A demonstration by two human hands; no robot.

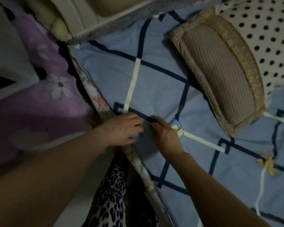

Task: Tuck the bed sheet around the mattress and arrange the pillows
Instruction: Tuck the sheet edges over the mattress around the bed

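two hands (144, 130), two pillows (220, 76), one sheet (154, 82)

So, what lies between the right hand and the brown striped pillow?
In the head view, only bare blue bed sheet separates the right hand from the brown striped pillow; nothing else lies there.

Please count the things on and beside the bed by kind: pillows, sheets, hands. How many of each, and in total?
Pillows: 2, brown striped pillow and polka-dot pillow
Sheets: 1, blue bed sheet
Hands: 2, left hand and right hand
Total: 5
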